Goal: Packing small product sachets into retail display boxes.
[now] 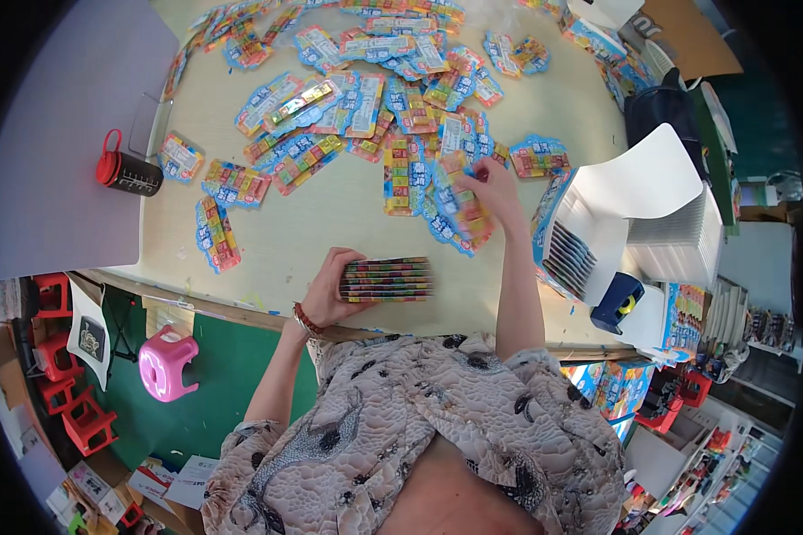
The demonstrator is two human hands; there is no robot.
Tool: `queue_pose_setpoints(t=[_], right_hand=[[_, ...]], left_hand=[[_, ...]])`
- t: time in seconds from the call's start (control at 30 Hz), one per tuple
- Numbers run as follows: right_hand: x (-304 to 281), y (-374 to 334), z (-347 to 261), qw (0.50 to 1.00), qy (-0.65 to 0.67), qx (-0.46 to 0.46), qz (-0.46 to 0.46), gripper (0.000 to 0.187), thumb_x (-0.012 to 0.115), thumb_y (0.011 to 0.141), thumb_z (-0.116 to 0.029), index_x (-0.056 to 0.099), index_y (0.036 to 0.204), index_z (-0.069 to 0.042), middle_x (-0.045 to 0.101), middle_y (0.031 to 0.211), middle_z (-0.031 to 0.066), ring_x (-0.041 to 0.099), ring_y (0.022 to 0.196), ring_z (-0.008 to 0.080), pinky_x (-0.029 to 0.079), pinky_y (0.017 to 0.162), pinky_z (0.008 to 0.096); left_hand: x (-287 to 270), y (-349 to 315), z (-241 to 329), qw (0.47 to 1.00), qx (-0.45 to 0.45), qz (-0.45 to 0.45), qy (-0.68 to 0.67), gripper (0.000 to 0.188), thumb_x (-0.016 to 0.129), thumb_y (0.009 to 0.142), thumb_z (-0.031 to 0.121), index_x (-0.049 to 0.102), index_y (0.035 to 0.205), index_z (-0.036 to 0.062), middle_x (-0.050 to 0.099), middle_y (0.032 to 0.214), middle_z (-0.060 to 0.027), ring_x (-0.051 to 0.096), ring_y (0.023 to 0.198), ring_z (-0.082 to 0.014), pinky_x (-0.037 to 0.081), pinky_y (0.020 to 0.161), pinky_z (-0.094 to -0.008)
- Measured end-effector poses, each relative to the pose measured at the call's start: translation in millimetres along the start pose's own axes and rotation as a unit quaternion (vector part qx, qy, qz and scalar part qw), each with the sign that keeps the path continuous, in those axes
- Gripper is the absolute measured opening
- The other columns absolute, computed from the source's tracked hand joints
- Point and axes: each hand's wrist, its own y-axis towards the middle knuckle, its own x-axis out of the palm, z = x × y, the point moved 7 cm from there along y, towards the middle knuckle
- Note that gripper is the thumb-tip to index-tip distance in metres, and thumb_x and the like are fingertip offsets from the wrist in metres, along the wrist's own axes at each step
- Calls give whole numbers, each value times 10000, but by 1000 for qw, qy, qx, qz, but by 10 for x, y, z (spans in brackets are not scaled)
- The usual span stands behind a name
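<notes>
Two hands worked apart: left hand [323, 292] clasped end of stack [391, 279] near table [285, 223] edge; right hand [495, 189] pinched blurred pack [464, 209] over loose packs [407, 174]. Step looked like gathering; next move probably called for lining pack up with stack. Packs flat, glossy, wavy-edged; box [607, 250] smooth white inside.

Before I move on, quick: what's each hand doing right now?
Left hand: closed on the left end of a stack of packets.
Right hand: closed on a single colourful packet, slightly blurred.
</notes>
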Motion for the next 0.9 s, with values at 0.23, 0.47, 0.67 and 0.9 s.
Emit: queue_pose_setpoints(t=[0.23,0.47,0.67,0.9], right_hand=[[469,-442,-498,888,452,-25,-75,302,602,864,-67,534,1157,-43,618,1044,54,609,881,135,506,778,292],[928,-785,-288,830,526,-59,-176,314,573,897,-64,523,1207,-68,614,1085,13,593,969,133,493,832,296],[99,-272,-523,901,-336,-259,94,706,606,676,84,480,1301,-218,500,1291,61,412,1258,268,399,966,453],[198,291,-453,847,-422,-316,64,716,563,698,114,458,1320,-224,422,1374,37,233,1389,237,287,1067,513]], left_hand=[[81,-161,-184,951,-154,-29,-266,855,874,561,119,382,1258,62,421,1256,-121,487,1133,-208,444,933,-330],[-97,-162,-287,949,-64,69,-302,935,881,562,118,312,1301,67,462,1260,-108,495,1156,-217,413,988,-359],[-107,-186,-240,961,-131,-6,-243,938,874,574,107,297,1313,69,457,1243,-101,487,1145,-213,416,980,-368],[-276,-5,1,983,-69,25,168,955,869,576,139,289,1332,70,459,1210,-116,416,1202,-217,391,1000,-386]])
